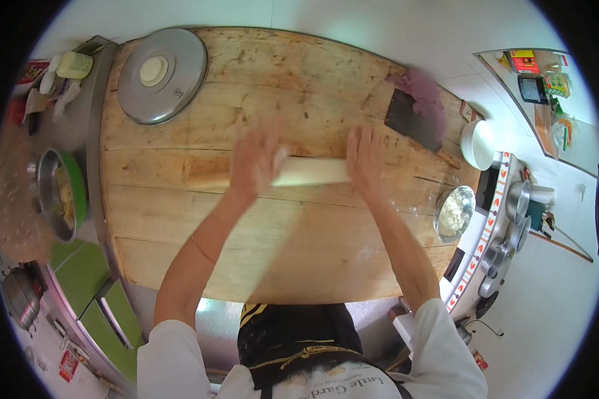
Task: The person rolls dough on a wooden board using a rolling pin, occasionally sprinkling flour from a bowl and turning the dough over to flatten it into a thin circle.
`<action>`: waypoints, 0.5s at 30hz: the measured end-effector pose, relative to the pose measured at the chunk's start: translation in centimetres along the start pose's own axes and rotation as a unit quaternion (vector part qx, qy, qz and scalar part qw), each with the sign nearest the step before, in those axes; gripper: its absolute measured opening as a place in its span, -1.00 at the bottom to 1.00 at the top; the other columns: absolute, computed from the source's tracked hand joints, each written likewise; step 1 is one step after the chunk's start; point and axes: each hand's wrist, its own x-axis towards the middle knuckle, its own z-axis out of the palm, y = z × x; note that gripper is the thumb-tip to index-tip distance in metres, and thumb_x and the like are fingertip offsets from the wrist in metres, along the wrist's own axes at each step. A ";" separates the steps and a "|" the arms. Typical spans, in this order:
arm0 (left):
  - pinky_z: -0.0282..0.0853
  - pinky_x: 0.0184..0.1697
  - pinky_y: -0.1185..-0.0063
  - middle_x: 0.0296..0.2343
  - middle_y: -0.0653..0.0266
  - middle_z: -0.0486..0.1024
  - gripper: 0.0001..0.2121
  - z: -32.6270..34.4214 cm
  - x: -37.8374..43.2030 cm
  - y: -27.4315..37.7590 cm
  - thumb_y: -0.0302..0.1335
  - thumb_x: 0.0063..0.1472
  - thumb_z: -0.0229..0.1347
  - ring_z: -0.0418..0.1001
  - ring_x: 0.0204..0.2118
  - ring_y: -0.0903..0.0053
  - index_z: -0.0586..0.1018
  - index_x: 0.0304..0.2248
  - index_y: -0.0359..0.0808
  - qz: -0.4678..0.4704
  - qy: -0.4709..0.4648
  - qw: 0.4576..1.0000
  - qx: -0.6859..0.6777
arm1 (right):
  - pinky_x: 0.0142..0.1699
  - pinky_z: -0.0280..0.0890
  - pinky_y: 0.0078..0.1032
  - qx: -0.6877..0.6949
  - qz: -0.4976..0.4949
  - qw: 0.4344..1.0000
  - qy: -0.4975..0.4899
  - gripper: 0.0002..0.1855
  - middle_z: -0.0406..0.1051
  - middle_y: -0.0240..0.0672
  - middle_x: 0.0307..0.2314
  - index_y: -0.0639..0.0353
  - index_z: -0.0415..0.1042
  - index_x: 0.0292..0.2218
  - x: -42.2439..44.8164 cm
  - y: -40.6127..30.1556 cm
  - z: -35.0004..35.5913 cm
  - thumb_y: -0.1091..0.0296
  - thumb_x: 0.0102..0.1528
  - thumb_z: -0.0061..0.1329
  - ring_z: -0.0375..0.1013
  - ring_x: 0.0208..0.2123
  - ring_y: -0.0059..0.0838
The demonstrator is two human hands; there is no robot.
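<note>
A smooth, pale roll (pixel 313 172), which looks like dough wrapped round a rolling pin, lies crosswise on a large wooden board (pixel 319 249). At its left end is my left hand (pixel 254 159), blurred, with the fingers stretched away from me. A blurred wooden rod (pixel 207 179), probably the pin's end, sticks out left of that hand. My right hand (pixel 367 159) lies over the roll's right end, fingers long and nearly straight, hiding that end. Whether either palm grips the roll or only presses on it is not visible.
A metal lid (pixel 184 75) lies at the back left. At the right are a cleaver (pixel 404 114) partly under purple cloth or plastic (pixel 424 95), a white bowl (pixel 477 144) and a metal bowl of flour (pixel 454 214). A green-sided bowl (pixel 77 187) stands left of the board.
</note>
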 end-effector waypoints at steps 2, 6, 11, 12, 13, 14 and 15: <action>-0.22 0.27 0.20 0.17 0.14 0.12 -0.44 0.8 2.8 -0.4 -0.30 0.21 -0.06 0.02 0.23 0.26 0.14 0.19 -0.20 0.006 0.053 0.998 -0.028 | 0.09 0.08 -0.12 0.208 0.218 0.952 0.043 -0.54 0.18 -0.04 0.04 0.29 0.21 0.04 5.7 0.4 0.3 0.32 0.12 -0.22 0.19 0.05 -0.03; -0.17 0.26 0.19 0.17 0.18 0.13 -0.38 2.4 -3.5 0.2 -0.21 0.16 -0.01 0.05 0.23 0.28 0.16 0.18 -0.22 0.113 0.024 0.992 -0.041 | 0.22 -0.02 -0.16 0.155 -0.057 0.985 -0.042 -0.44 0.07 -0.01 0.14 0.29 0.14 0.12 -0.9 -1.8 1.0 0.28 0.11 -0.20 0.05 0.17 -0.03; -0.13 0.24 0.16 0.17 0.18 0.11 -0.33 4.3 -7.7 2.8 -0.05 0.16 -0.06 0.07 0.22 0.27 0.16 0.18 -0.23 0.098 -0.065 0.992 0.052 | 0.24 -0.08 -0.09 0.174 -0.016 0.978 -0.117 -0.43 0.05 -0.03 0.15 0.27 0.12 0.14 -6.7 -6.0 -0.1 0.22 0.16 -0.26 -0.05 0.23 -0.05; -0.18 0.25 0.14 0.18 0.16 0.11 -0.36 3.7 -3.4 4.8 -0.08 0.18 -0.08 0.06 0.22 0.27 0.16 0.18 -0.25 0.038 -0.055 0.997 -0.038 | 0.23 -0.09 -0.06 0.174 0.020 0.982 -0.077 -0.43 0.03 -0.05 0.16 0.27 0.12 0.14 -4.0 -3.4 1.0 0.20 0.16 -0.26 -0.08 0.24 -0.05; -0.22 0.26 0.15 0.16 0.15 0.13 -0.39 2.2 0.3 5.5 -0.12 0.20 -0.09 0.06 0.22 0.29 0.17 0.17 -0.25 0.014 -0.011 0.999 0.029 | 0.23 -0.09 -0.06 0.143 0.082 0.986 -0.040 -0.44 0.02 -0.06 0.17 0.26 0.13 0.14 -0.2 -2.7 1.2 0.18 0.17 -0.26 -0.07 0.23 -0.05; -0.20 0.26 0.15 0.16 0.15 0.14 -0.40 1.9 2.1 4.9 -0.12 0.22 -0.11 0.04 0.23 0.31 0.17 0.17 -0.27 0.002 0.012 0.999 0.033 | 0.23 -0.09 -0.07 0.118 0.138 0.983 0.000 -0.44 0.01 -0.07 0.17 0.25 0.14 0.13 2.3 -3.3 0.8 0.16 0.17 -0.27 -0.06 0.23 -0.05; -0.19 0.25 0.16 0.15 0.14 0.14 -0.41 1.8 2.3 4.4 -0.11 0.25 -0.13 0.03 0.23 0.33 0.17 0.16 -0.29 -0.011 0.029 0.999 0.035 | 0.23 -0.09 -0.07 0.119 0.141 0.983 -0.004 -0.44 0.01 -0.07 0.17 0.25 0.14 0.13 1.1 -4.1 0.6 0.16 0.17 -0.27 -0.06 0.23 -0.05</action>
